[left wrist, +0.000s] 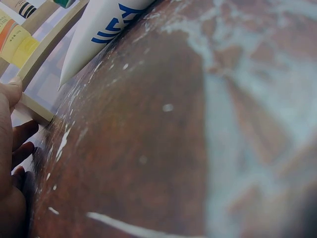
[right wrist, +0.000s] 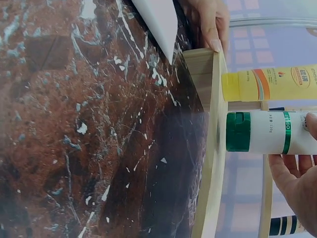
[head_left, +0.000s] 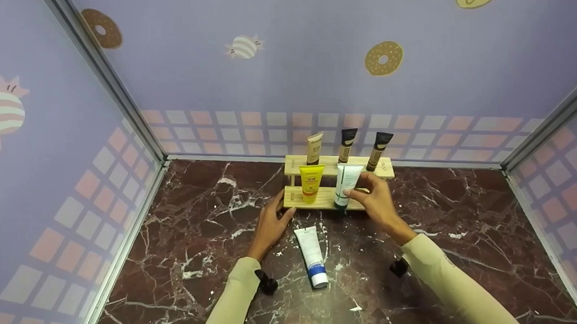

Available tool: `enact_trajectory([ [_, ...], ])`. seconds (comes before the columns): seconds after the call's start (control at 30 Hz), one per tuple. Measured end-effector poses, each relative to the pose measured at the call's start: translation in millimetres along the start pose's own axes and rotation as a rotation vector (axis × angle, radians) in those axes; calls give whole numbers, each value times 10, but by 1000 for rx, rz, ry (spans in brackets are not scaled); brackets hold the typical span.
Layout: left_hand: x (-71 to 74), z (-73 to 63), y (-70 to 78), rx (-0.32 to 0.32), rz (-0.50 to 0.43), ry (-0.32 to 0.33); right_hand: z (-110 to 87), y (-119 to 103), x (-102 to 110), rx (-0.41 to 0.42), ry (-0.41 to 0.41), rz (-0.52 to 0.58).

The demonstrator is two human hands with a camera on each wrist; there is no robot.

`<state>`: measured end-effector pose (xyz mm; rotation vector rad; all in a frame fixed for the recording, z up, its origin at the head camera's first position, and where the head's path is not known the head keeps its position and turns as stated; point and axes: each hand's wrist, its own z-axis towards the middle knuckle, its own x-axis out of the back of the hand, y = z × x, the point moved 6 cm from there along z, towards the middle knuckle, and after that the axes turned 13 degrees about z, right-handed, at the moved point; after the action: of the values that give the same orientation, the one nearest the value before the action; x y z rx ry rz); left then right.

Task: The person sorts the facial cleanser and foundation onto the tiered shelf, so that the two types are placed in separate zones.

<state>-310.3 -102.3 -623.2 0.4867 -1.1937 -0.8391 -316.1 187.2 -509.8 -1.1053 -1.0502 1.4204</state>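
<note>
My right hand [head_left: 379, 203] pinches a white tube with a dark green cap [head_left: 348, 179], thumb in front and fingers behind. Its cap points down at the lower step of a two-tier wooden rack [head_left: 325, 198]; in the right wrist view the green cap [right wrist: 238, 132] is right at the step's surface. Beside it on the same step a yellow tube [head_left: 311, 183] stands on its cap. With thumb and fingers, my left hand [head_left: 270, 226] holds the left end of that lower step. A white tube with a blue band [head_left: 311, 254] lies on the marble-patterned table in front of the rack.
On the rack's upper step stand a cream tube [head_left: 314, 149] and two black-and-gold tubes, one in the middle [head_left: 346, 146] and a tilted one [head_left: 378, 151] at right. Patterned panels [head_left: 272, 84] enclose the table at the back and both sides.
</note>
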Motion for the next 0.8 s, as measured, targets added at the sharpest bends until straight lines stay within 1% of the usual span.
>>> enact_trajectory([
  [0.13, 4, 4, 3, 6, -12, 0, 45, 0, -2, 13, -3, -26],
  [0.33, -5, 0, 10, -11, -39, 2, 99, 57, 8, 12, -1, 5],
  [0.43, -12, -4, 4, -11, -26, 6, 113, 78, 15, 5, -1, 22],
  [0.6, -7, -6, 8, -7, -23, 5, 136, 70, 6, 18, -6, 9],
  [0.8, 4, -4, 1, -11, -4, 13, 156, 63, -16, 31, -3, 28],
])
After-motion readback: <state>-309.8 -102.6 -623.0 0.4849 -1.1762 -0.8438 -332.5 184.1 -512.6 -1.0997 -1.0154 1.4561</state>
